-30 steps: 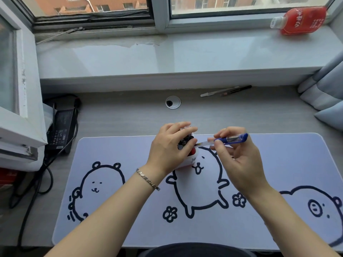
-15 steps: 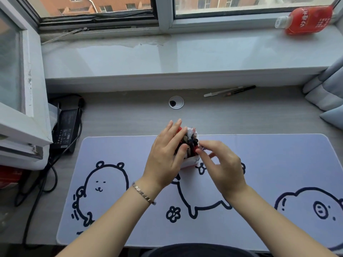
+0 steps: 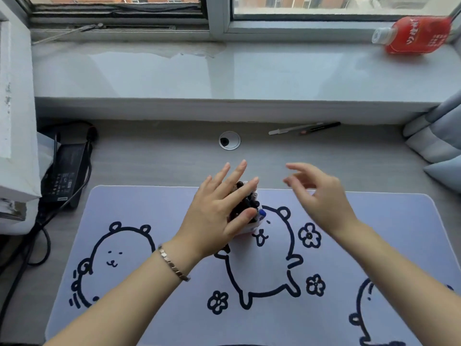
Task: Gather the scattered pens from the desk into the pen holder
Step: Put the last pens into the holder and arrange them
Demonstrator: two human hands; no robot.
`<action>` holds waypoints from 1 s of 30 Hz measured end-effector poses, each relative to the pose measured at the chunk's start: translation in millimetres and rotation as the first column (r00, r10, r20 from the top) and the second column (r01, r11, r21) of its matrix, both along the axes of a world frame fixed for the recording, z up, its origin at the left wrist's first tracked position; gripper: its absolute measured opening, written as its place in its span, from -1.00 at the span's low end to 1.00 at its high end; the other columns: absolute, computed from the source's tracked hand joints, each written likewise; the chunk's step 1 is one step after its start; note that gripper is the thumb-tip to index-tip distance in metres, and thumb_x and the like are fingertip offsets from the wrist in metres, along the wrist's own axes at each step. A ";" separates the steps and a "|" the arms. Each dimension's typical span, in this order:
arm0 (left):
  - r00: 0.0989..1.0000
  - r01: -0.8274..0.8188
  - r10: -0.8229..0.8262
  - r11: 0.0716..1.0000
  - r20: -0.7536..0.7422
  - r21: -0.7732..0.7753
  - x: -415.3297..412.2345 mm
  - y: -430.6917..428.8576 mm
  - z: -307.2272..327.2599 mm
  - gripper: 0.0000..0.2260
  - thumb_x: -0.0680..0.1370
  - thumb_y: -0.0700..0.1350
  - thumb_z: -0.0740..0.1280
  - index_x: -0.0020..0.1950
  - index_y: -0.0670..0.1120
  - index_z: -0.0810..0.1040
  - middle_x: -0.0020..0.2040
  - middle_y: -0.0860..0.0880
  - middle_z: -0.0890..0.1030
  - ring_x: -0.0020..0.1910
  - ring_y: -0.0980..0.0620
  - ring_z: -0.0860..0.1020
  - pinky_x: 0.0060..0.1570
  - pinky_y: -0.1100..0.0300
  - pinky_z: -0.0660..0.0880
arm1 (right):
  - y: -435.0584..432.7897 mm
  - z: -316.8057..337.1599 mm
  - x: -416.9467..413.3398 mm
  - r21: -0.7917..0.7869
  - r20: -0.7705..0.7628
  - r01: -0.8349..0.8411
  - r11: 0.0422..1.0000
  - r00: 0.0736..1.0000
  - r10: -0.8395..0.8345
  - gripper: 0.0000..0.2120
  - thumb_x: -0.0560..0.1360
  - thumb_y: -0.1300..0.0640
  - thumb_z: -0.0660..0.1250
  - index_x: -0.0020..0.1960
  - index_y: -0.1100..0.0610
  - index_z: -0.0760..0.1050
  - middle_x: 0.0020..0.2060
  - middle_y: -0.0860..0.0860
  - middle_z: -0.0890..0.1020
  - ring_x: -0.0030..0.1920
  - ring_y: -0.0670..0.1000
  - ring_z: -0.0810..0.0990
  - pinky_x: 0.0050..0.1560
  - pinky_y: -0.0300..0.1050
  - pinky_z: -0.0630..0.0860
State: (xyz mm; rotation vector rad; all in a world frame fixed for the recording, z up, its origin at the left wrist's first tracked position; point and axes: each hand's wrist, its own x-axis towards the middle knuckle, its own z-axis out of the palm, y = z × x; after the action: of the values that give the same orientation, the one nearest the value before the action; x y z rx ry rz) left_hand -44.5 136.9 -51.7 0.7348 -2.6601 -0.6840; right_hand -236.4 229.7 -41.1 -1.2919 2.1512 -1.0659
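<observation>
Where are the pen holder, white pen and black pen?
pen holder (image 3: 250,228): head view, white lower wall.
white pen (image 3: 294,128): head view, mid-barrel.
black pen (image 3: 323,127): head view, mid-barrel.

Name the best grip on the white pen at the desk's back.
Probably pinch the white pen near its left end from above with the right hand: it lies flat, and its right part runs beside the black pen.

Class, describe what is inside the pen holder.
Inside the pen holder, dark pen tops and one blue cap show. The left hand rests over them, covering the rest, so a count is impossible.
</observation>
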 end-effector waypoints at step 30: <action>0.953 -0.205 0.290 0.832 -0.089 0.515 18.2 12.4 7.0 -0.49 0.41 0.18 0.24 0.33 0.36 0.18 0.43 0.27 0.16 0.40 0.36 0.12 0.22 0.60 0.08 | -149.9 -64.0 -97.9 0.622 -0.615 -0.036 0.782 0.596 0.517 -0.75 0.51 0.36 0.12 0.18 0.30 0.38 0.14 0.26 0.48 0.05 0.28 0.55 -0.14 0.08 0.48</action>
State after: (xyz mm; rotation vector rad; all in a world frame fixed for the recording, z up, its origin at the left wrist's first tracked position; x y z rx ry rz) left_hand -26.3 149.3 -44.7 1.0798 -2.1881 -1.3215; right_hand -334.4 79.8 -105.1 -1.8910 2.3604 0.3835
